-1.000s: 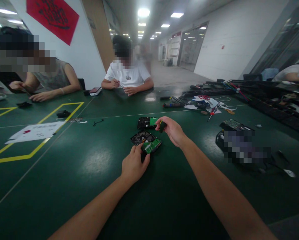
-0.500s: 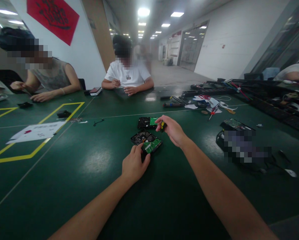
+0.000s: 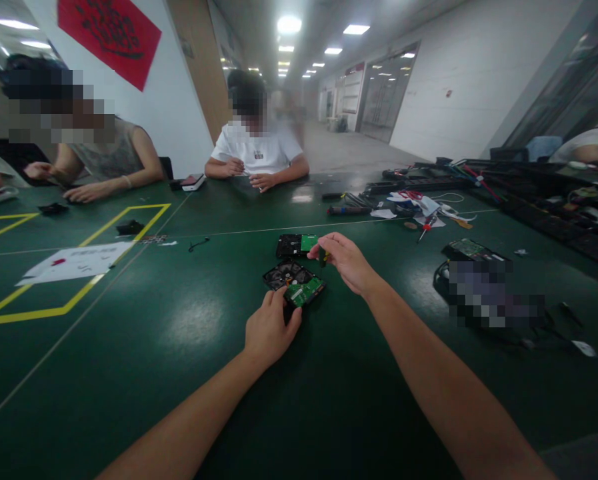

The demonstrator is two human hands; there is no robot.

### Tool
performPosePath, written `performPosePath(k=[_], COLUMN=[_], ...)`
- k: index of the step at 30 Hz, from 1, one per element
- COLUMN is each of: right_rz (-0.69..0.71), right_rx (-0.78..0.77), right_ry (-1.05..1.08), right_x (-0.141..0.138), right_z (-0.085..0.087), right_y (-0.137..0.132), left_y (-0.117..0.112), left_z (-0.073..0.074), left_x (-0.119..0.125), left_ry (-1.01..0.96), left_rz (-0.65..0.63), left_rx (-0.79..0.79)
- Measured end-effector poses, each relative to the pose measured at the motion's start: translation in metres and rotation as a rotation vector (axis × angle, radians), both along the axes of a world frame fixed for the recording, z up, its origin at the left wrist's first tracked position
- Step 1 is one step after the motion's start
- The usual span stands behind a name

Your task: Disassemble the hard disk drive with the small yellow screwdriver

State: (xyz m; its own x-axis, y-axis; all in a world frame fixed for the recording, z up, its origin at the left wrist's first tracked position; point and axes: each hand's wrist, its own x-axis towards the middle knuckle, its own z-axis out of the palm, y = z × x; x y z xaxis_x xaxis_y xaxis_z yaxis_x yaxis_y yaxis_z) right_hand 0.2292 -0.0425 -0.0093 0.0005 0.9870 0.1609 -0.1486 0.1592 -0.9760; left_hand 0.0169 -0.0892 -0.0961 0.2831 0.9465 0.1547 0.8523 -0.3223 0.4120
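Note:
A black hard drive (image 3: pixel 285 276) with a green circuit board (image 3: pixel 305 291) lies on the green table in front of me. My left hand (image 3: pixel 270 329) grips its near corner, fingers curled onto it. Just above the drive's far right side, my right hand (image 3: pixel 346 259) pinches a small dark screwdriver handle (image 3: pixel 322 256), held upright. A second drive with a green board (image 3: pixel 297 245) lies just behind the first.
Two people sit across the table (image 3: pixel 129 373), hands on it. White paper (image 3: pixel 73 260) lies by yellow floor-tape lines at left. Tools, cables and scissors (image 3: pixel 409 203) clutter the back right; another board (image 3: pixel 471 250) and black gear sit at right.
My right hand has turned the small handle between its fingers, so the yellow mark seen before no longer shows. The left hand stays on the drive.

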Motion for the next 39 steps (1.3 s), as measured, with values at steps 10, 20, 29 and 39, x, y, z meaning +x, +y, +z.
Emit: performPosePath(k=[10,20,29,39], right_rz=[0.008,-0.075,-0.081,0.024], right_rx=[0.028,-0.012,0.063,0.077], right_ry=[0.038,-0.027,-0.023,-0.018], right_x=[0.005,0.002,0.003,0.001], right_z=[-0.008,0.0,0.0,0.004], right_y=[0.007,0.002,0.002,-0.001], left_y=[-0.002,-0.002,-0.001,0.0], left_z=[0.003,0.003,0.002,0.0], left_x=[0.0,0.001,0.0,0.0], left_ry=[-0.012,-0.008,-0.015,-0.011], left_rz=[-0.002,0.0,0.003,-0.009], left_rx=[0.015,0.009,-0.004,0.011])
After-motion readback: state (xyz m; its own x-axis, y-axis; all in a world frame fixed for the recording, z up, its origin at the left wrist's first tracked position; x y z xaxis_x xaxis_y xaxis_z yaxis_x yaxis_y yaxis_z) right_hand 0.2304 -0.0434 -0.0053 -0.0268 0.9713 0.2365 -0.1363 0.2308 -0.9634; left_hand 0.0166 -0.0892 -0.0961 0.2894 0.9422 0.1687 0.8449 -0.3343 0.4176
